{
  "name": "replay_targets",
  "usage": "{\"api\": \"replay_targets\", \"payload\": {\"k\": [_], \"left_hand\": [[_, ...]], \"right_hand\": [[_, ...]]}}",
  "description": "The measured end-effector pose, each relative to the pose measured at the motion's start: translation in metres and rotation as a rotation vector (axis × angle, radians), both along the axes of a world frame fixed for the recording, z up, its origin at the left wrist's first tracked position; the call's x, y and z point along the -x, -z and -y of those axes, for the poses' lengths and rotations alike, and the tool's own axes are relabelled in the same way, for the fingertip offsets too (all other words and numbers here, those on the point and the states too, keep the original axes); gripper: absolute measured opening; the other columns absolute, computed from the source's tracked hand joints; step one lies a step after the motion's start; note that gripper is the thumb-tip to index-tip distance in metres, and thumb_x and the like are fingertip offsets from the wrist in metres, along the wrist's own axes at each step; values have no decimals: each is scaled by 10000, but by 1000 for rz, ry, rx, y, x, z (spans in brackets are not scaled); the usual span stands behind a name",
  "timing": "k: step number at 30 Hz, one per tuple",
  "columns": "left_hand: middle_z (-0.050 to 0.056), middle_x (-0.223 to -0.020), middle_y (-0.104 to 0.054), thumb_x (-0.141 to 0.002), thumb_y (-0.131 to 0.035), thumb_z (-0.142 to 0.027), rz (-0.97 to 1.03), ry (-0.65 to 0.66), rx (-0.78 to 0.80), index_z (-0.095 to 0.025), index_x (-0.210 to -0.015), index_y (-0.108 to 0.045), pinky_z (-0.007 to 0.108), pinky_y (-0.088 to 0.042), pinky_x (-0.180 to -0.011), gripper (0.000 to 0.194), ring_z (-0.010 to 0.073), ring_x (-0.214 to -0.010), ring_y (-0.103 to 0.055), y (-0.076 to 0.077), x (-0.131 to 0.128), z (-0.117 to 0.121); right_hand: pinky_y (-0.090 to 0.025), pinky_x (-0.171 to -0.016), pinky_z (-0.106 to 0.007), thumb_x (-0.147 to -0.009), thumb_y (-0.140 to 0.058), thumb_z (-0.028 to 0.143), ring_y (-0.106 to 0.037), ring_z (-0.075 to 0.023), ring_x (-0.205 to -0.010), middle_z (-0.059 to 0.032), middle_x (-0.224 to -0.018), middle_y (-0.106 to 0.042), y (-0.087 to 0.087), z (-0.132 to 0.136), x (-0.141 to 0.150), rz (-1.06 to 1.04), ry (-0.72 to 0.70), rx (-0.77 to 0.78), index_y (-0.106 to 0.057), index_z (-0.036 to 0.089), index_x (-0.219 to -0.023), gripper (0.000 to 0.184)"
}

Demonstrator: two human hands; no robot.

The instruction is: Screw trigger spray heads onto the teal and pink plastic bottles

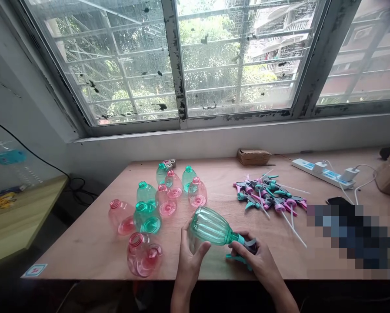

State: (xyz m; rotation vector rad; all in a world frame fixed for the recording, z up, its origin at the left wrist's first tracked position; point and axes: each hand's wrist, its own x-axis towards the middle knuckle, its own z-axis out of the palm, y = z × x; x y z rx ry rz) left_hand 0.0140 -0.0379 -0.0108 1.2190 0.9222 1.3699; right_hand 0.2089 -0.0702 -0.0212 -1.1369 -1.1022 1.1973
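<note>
A clear green spray bottle (211,226) lies sideways between my hands above the table's front part, its neck pointing right. My left hand (192,254) is wrapped round the bottle's base end, thumb in front. At the neck, my right hand (251,254) grips the teal and dark spray head (243,241), which sits at the bottle's mouth. How far it is screwed on, I cannot tell. A teal trigger part (237,258) shows below the right fingers. To the left stand several open pink bottles (145,256) and green bottles (148,219).
A pile of pink and teal spray heads (269,193) with white tubes lies right of centre. Behind are a small cardboard box (253,157) and a power strip (323,173) with plugs and cables. A blurred patch covers the right side. A marker card (35,270) lies at the front-left corner.
</note>
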Motion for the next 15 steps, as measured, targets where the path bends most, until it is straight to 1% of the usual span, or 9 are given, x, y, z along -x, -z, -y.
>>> {"api": "replay_targets", "payload": {"k": [2, 4, 8, 11, 13, 15], "left_hand": [[138, -1401, -572, -732, -837, -375, 1, -42, 42, -226, -1340, -441, 482, -360, -1155, 741, 345, -1387, -449, 4, -2, -2], [131, -1370, -589, -725, -849, -326, -8, -58, 48, -226, -1303, -452, 489, -357, -1153, 708, 336, -1362, -481, 4, -2, -3], [99, -1443, -535, -783, -802, -287, -86, -34, -45, -252, -1347, -472, 465, -274, -1206, 654, 301, -1421, -407, 0, -1, -4], [86, -1473, -518, -831, -755, -303, -142, 8, -50, -278, -1391, -460, 459, -286, -1204, 633, 295, -1417, -418, -1, -2, -2], [96, -1554, -422, -833, -752, -326, -154, -11, -43, -298, -1468, -355, 468, -281, -1207, 749, 299, -1452, -360, 0, -5, 0], [99, -1636, -261, -826, -759, -351, -166, -89, -67, -313, -1532, -203, 478, -225, -1227, 900, 290, -1507, -233, -3, -10, 3]], "right_hand": [[-536, -691, -328, -817, -727, 498, -648, -205, -683, -7, -682, -682, -3, 2, 1, 2, -31, 0, -671, 173, -1005, 380], [-536, -684, -331, -823, -721, 497, -644, -199, -674, -9, -696, -681, -4, 2, 2, -21, -36, -9, -673, 168, -990, 372], [-533, -667, -321, -829, -726, 482, -645, -187, -665, -7, -720, -687, 0, 0, 0, -58, -22, -9, -654, 172, -992, 357], [-539, -667, -317, -825, -734, 482, -657, -187, -664, -18, -729, -708, 5, -2, -3, -78, 26, 13, -645, 169, -998, 369], [-562, -683, -340, -806, -753, 485, -682, -209, -681, -35, -733, -729, 8, -2, -4, -120, 54, 23, -643, 163, -995, 389], [-590, -699, -379, -778, -777, 486, -706, -238, -701, -50, -735, -741, 8, -2, -3, -187, 70, 33, -644, 159, -988, 411]]}}
